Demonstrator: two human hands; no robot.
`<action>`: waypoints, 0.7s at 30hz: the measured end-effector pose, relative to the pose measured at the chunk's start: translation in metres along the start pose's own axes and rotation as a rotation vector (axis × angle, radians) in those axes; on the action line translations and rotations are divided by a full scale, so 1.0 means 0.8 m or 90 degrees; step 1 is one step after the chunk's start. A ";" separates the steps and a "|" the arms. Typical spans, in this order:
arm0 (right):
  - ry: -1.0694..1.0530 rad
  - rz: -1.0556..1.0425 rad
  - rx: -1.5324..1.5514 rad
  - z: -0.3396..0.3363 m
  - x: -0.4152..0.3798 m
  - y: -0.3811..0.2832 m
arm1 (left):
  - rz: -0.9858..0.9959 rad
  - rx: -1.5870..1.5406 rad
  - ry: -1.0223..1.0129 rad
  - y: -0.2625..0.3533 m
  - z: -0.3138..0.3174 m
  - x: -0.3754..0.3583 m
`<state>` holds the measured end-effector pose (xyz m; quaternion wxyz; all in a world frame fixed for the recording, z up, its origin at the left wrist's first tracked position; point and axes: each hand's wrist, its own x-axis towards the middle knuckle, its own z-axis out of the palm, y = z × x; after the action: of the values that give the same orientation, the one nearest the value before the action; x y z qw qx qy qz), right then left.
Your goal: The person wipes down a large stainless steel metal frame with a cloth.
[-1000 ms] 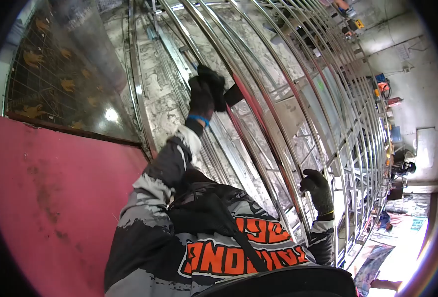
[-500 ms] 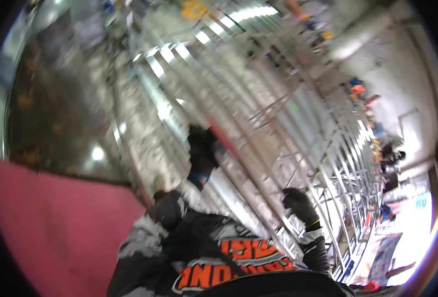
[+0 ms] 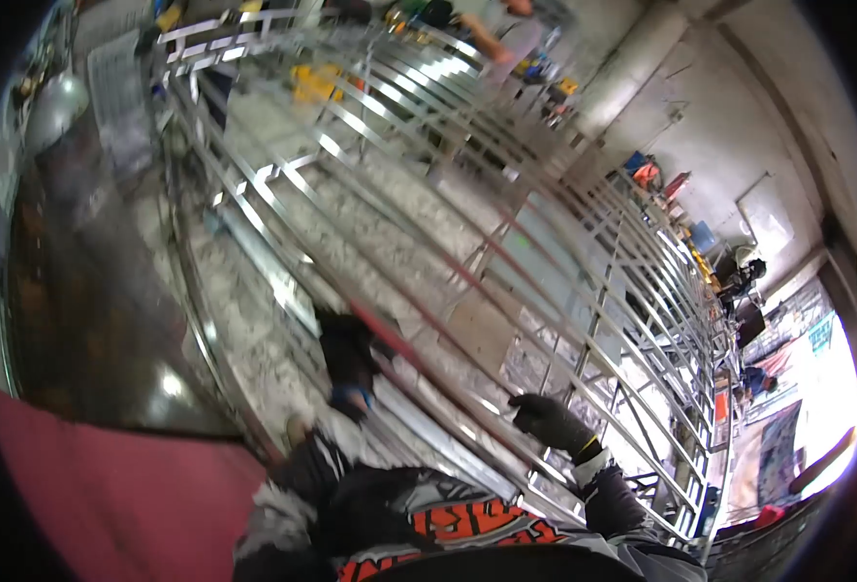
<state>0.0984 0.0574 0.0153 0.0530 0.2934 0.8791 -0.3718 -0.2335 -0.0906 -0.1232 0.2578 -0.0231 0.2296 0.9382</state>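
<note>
A large grille of long, shiny metal bars [image 3: 361,209] slants across the middle of the head view. My left hand [image 3: 344,351], in a black glove with a blue band at the wrist, is closed at a bar of the grille, beside a red stretch of metal [image 3: 390,335]. Its fingertips are partly hidden by the dark glove. Farther right, my right hand [image 3: 553,424], also black-gloved with a yellow cuff edge, has its fingers curled at a lower bar of the same grille.
A dark, glossy panel [image 3: 109,330] and a pink surface [image 3: 128,485] lie on the left. Rough grey floor [image 3: 390,223] shows between the bars. At the top, another person [image 3: 511,39] stands behind the grille. Bright daylight enters an opening [image 3: 807,417] at right.
My view has shifted, bringing more of the grille's far end and the other person into sight. Both hands appear farther left and lower, still at the bars.
</note>
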 end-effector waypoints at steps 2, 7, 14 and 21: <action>0.011 0.099 0.057 -0.001 -0.005 0.000 | -0.004 0.071 0.023 0.026 -0.016 0.076; 0.019 0.098 0.104 -0.006 -0.015 0.011 | 0.102 0.440 0.032 0.066 -0.058 0.187; -0.022 0.077 0.132 -0.011 -0.010 -0.001 | 0.012 -0.024 0.029 -0.054 -0.029 -0.017; -0.043 0.045 0.130 -0.012 -0.014 -0.012 | -0.021 0.010 -0.221 -0.056 -0.006 -0.104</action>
<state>0.1033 0.0535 0.0313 0.0653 0.3157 0.8234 -0.4670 -0.1394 -0.0980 -0.1333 0.3091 0.1372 0.1884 0.9220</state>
